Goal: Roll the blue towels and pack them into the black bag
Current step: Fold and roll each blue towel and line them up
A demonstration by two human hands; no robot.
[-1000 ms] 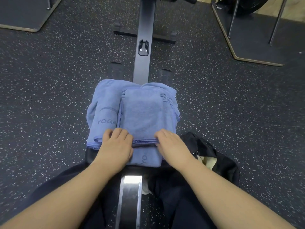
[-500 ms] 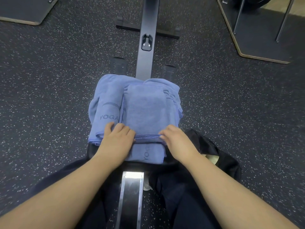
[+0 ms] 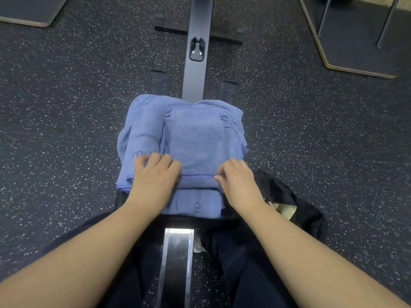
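To start this roll well, I judge I should turn the hemmed near edge over evenly at both ends and keep it tight. My left hand (image 3: 155, 174) curls its fingers on the top blue towel (image 3: 200, 141), which lies on the stack over the rower seat; my right hand (image 3: 236, 178) pinches that hem. The black bag (image 3: 309, 216) sits open on the floor at my right.

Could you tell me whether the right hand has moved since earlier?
Yes: the right hand, pinching the top towel, crept forward, away from the bottom towel's near edge.
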